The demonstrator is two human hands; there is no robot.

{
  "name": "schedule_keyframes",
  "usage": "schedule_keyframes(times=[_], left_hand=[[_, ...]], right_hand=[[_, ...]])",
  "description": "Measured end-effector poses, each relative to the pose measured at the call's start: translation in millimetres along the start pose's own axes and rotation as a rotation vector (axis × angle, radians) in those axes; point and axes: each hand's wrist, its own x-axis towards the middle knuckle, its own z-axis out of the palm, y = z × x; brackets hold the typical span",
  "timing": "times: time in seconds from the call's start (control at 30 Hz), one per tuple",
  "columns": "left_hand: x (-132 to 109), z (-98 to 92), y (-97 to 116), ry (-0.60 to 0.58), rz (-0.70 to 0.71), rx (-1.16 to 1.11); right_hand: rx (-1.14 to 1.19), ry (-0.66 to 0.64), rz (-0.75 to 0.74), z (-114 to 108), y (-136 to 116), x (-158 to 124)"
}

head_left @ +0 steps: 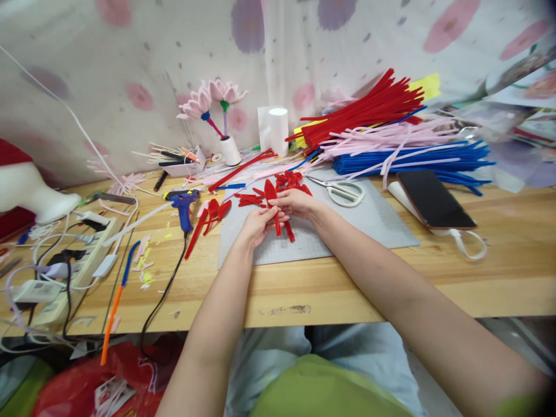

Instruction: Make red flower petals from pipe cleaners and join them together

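Over the grey cutting mat (347, 231), the left hand (257, 225) and right hand (296, 202) are both closed, pinching a cluster of red pipe-cleaner petals (270, 190). More loose red loops (290, 178) lie just behind, with scissors (344, 191) near the right hand. A blue glue gun (183, 204) stands to the left and a phone (434, 200) lies well apart to the right

Head view, looking down, close over table (347, 289)
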Motion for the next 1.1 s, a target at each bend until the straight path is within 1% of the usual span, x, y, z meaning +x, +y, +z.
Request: schedule_keyframes(times=[0.1,0.2,0.3,0.4,0.5,0.53,0.6,0.67,0.8,0.97,1.03,1.1], left_hand=[[-1,0.9,0,0.017,-0.023,-0.021],[-2,2.0,1,0.036,-0.053,-0.052],[-3,2.1,3,0.032,-0.046,-0.076],[-4,2.7,4,-0.033,0.007,-0.090],[-4,4.8,1,-0.108,0.074,-0.059],[-4,5.7,-1,-0.104,0.096,-0.032],[-3,7.1,-3,-0.050,0.122,0.035],[-2,7.9,-5,-0.003,0.119,0.089],[0,7.3,-6,-0.025,0.086,0.137],[2,3.4,-4,-0.053,0.039,0.214],[2,0.5,-3,-0.075,0.051,0.237],[2,-2.9,-2,-0.074,0.098,0.276]], right_hand=[[-0.056,0.026,0.001,1,-2,-2],[-0.050,0.026,0.010,1,-1,-2],[-0.027,0.075,-0.020,-2,1,2],[-0.031,0.122,-0.047,-5,3,5],[-0.121,0.185,-0.055,-6,1,4],[-0.164,0.208,-0.051,-6,1,4],[-0.238,0.243,-0.035,-4,1,2],[-0.290,0.272,-0.029,-3,1,2],[-0.382,0.322,-0.064,-4,2,2],[-0.396,0.293,-0.064,-7,0,1],[-0.361,0.261,-0.042,-8,-2,1],[-0.316,0.225,-0.011,-8,-3,0]])
